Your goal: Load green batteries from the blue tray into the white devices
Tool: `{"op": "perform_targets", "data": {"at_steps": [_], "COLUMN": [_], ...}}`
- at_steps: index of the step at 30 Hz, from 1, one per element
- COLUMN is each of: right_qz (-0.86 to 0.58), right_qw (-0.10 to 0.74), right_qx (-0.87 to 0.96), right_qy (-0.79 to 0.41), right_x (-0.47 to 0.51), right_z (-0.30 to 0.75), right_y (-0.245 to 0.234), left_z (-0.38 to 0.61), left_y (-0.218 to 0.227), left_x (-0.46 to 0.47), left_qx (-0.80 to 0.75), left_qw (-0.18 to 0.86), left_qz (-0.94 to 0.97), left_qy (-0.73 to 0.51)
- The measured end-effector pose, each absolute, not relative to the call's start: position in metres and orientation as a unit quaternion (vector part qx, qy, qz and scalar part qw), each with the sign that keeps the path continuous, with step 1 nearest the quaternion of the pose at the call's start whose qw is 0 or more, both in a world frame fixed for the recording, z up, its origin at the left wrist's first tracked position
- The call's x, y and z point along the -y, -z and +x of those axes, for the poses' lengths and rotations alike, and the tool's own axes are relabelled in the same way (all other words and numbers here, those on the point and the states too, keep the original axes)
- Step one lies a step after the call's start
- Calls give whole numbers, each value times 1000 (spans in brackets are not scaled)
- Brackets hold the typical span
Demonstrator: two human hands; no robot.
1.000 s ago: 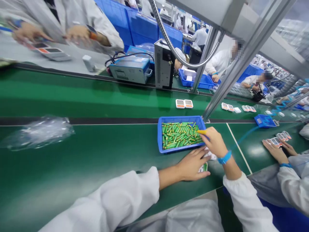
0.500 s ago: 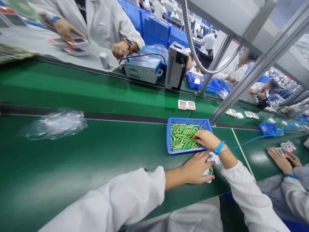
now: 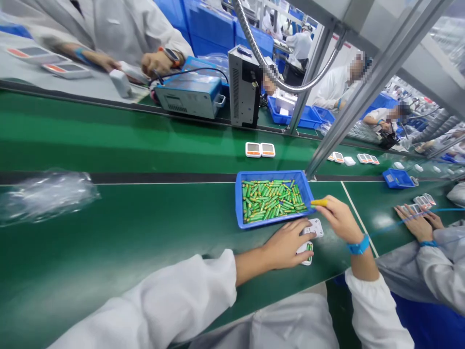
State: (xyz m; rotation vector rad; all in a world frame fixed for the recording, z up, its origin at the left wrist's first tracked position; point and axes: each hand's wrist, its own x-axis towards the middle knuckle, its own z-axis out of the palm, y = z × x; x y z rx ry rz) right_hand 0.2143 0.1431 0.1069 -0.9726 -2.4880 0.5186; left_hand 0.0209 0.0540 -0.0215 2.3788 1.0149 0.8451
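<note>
The left hand (image 3: 286,245) presses flat on two white devices (image 3: 313,228) lying just near of the blue tray (image 3: 238,203) of green batteries (image 3: 271,200). The right hand (image 3: 339,218) pinches a battery (image 3: 318,202) by the tray's right rim.

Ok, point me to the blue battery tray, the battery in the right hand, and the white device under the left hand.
blue battery tray (image 3: 238,203): head view, left wall.
battery (image 3: 319,202): head view, yellow end.
white device (image 3: 315,228): head view, exposed corner.
</note>
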Motion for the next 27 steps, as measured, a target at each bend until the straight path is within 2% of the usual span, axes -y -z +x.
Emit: {"op": "perform_targets", "data": {"at_steps": [6,9,14,22,27], "right_qz": [-505,-522,-500,-497,-498], "right_qw": [222,203,198,213,246], "right_qx": [779,789,827,827,808], "right_qy": [-298,-255,-165,-155,-194], "right_x": [-114,-115,-126,-130,-123], "right_z": [292,295,274,263,262], "right_y": [-46,-27,-27,-29,-24], "left_z": [19,18,16,17,16], "left_y": [17,15,14,15,15], "left_x": [-51,-51,-52,-52,-52], "left_qx": [-371,-374,-369,-371,-371], "left_qw": [219,219,205,188,190], "left_qz": [851,849,857,858,858], "left_qy": [-301,-302,-295,-301,-301]}}
